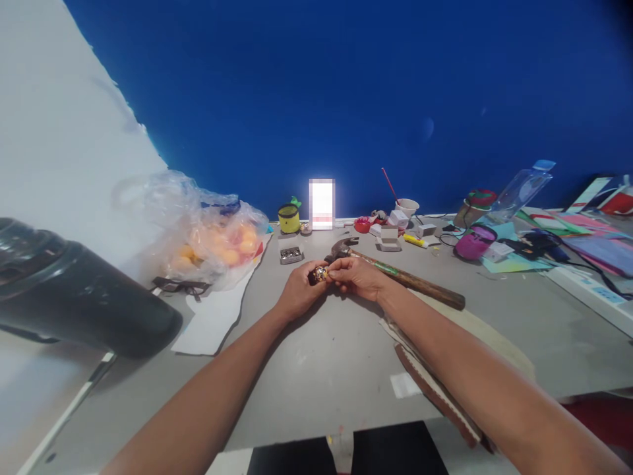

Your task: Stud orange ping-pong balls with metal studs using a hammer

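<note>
In the middle of the table, my left hand (pixel 302 288) is wrapped round a small shiny gold-and-silver piece (pixel 320 274) with dark parts; its kind is too small to make out. My right hand (pixel 357 277) meets it from the right, thumb and fingers pinched at the piece's edge. Whether something tiny sits in that pinch is hidden. Just behind both hands lies a claw hammer (pixel 415 280), its steel head to the left and its wooden handle running right. A small open box (pixel 291 254) of shiny metal bits stands beyond my left hand.
To the left are a large dark bottle (pixel 84 290), a plastic bag of orange fruit (pixel 222 247) and glasses (pixel 181 285). Small boxes (pixel 389 239), a yellow tube (pixel 415 241) and a white cup (pixel 407 208) stand at the back. A power strip (pixel 588 297) lies right.
</note>
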### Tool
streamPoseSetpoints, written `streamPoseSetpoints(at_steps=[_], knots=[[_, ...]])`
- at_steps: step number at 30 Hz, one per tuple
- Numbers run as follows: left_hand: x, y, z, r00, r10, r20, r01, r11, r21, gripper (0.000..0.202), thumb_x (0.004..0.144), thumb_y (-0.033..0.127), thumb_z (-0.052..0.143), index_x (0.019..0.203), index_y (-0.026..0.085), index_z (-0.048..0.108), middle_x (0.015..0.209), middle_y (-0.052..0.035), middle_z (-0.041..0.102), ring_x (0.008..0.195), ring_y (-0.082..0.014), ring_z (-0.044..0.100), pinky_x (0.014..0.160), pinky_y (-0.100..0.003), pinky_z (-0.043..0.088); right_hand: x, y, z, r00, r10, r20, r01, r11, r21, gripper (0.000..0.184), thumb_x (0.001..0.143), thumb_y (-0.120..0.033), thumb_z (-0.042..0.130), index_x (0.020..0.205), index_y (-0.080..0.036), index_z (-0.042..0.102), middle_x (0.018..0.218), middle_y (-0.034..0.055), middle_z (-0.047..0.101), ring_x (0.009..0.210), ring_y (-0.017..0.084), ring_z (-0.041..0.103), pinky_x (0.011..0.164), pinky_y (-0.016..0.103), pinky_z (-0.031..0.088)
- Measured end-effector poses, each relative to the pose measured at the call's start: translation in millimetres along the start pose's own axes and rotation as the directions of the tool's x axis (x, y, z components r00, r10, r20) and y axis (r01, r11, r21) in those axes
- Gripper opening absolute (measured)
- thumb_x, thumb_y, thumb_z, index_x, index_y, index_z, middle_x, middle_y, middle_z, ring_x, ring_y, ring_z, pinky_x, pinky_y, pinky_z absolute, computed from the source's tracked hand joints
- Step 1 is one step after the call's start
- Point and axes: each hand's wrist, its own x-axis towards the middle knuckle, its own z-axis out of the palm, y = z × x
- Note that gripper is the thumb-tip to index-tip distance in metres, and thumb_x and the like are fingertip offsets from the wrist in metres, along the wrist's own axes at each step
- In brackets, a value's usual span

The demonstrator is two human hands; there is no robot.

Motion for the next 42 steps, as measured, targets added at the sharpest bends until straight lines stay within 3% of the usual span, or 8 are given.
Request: streamPoseSetpoints(at_steps=[19,34,42], knots=[[1.4,-4.5,2.0,0.997,0.079,-0.012,-0.078,0.991,0.110,0.034,0.081,0.030,0.071,0.113,0.020,0.074,0.114,-0.0072,0.076,0.102,-0.0238,0.069,0.097,-0.037,0.052,-1.5,-1.7,2.9,0.999,0.012,-0.029,-0.013,1.000,-0.022,0.028,0.059,-0.021,0.094,0.073,-0.013,0.072,0.070,0.0030,0.072,0.053,0.007,0.056,0.043,0.015,0.047],[-0.6,-0.1,4.8,0.998,0.053,-0.043,-0.048,0.993,0.107,0.029,0.078,0.028,0.072,0.105,0.019,0.075,0.102,-0.0047,0.077,0.092,-0.0212,0.069,0.086,-0.033,0.051,-1.6,-4.7,6.8,0.997,0.051,-0.056,-0.055,0.996,-0.065,0.015,0.064,-0.011,0.083,0.073,-0.013,0.071,0.067,0.0031,0.071,0.053,0.010,0.062,0.048,0.020,0.057],[-0.3,-0.5,5.2,0.997,0.057,-0.050,-0.052,0.993,0.103,0.027,0.077,0.032,0.073,0.100,0.019,0.074,0.095,-0.0035,0.076,0.086,-0.0195,0.067,0.080,-0.031,0.051,-1.8,-1.3,10.9,0.996,0.005,-0.094,-0.017,0.992,-0.124,0.014,0.064,-0.012,0.081,0.071,-0.014,0.069,0.064,0.0019,0.069,0.051,0.010,0.060,0.048,0.023,0.059]])
